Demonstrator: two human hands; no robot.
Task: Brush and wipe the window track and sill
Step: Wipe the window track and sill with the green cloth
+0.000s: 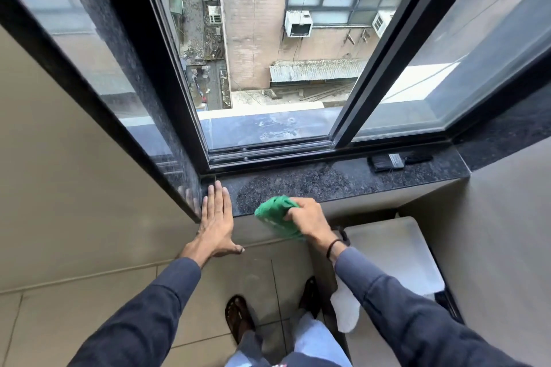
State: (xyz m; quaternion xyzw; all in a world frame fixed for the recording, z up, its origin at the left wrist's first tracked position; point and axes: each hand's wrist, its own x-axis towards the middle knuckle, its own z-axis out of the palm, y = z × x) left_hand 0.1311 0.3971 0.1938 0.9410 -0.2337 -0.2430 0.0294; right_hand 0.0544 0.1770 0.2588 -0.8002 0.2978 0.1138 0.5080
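A dark speckled granite sill (328, 180) runs below the open sliding window, with the black metal track (268, 153) just behind it. My right hand (308, 217) grips a crumpled green cloth (275, 214) at the sill's front edge, left of centre. My left hand (216, 214) lies flat with fingers spread on the sill's left corner, against the granite side wall. A black-bristled paint brush (393, 161) rests on the sill at the right, untouched.
The sliding sash (369, 92) stands pushed right, leaving the middle open to a drop outside. A white-lidded bin or seat (393, 250) stands below the sill at the right. My sandalled feet are on the tiled floor (104, 307).
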